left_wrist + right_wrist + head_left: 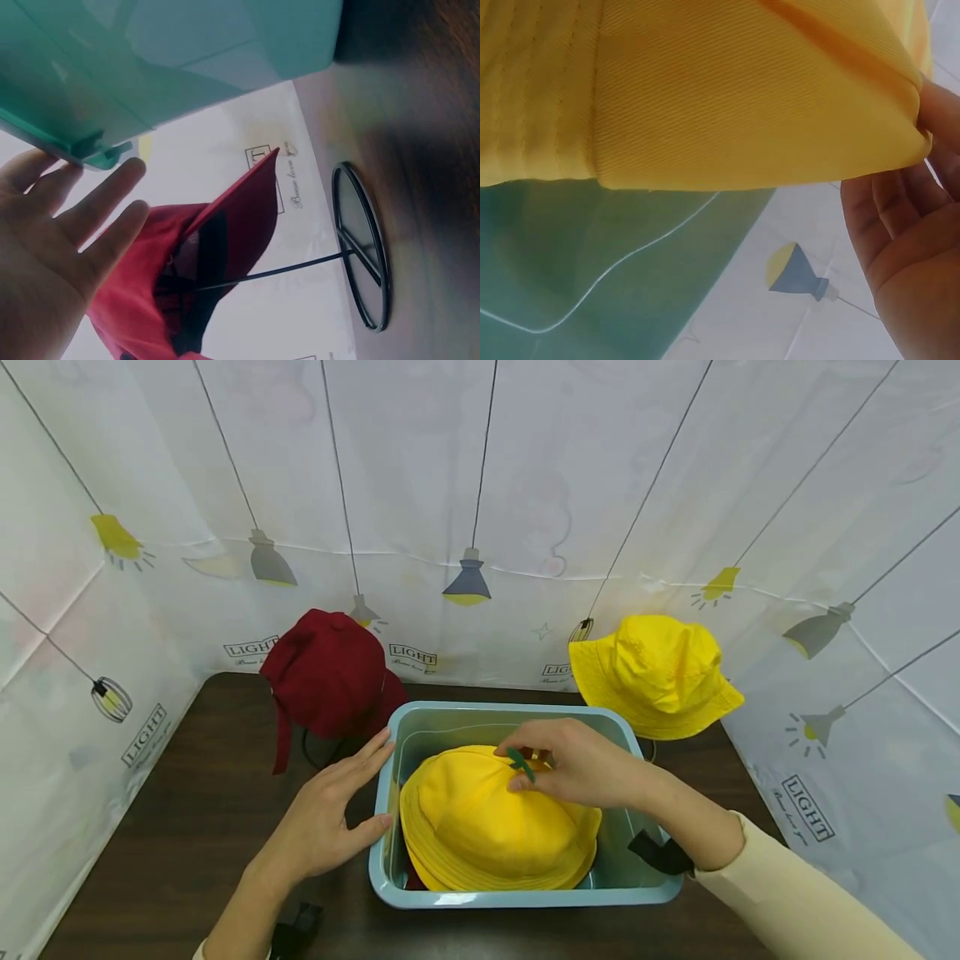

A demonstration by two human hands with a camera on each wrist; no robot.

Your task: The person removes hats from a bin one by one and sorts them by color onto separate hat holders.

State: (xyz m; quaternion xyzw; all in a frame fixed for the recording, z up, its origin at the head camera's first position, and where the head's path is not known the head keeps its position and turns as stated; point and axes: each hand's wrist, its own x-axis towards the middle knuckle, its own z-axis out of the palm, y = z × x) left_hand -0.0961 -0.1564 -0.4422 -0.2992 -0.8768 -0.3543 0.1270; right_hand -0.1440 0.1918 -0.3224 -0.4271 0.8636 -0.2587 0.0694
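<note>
In the head view a light blue plastic tub (525, 900) holds a yellow bucket hat (491, 835), brim down, with a small green leaf-like piece (521, 763) on its crown. My right hand (581, 764) pinches the top of this hat between thumb and fingers; the right wrist view shows the crown cloth (757, 112) drawn up at the fingertips. On the tub's left side, my left hand (318, 818) rests its outstretched fingers and thumb against the rim. A bit of dark red (415, 881) shows under the hat; what it belongs to is hidden.
Behind the tub at left, a dark red hat (326, 668) hangs on a black wire stand (364, 251). Another yellow bucket hat (663, 672) stands behind at right. A printed white cloth (420, 568) encloses the dark wooden table (202, 827) at back and sides.
</note>
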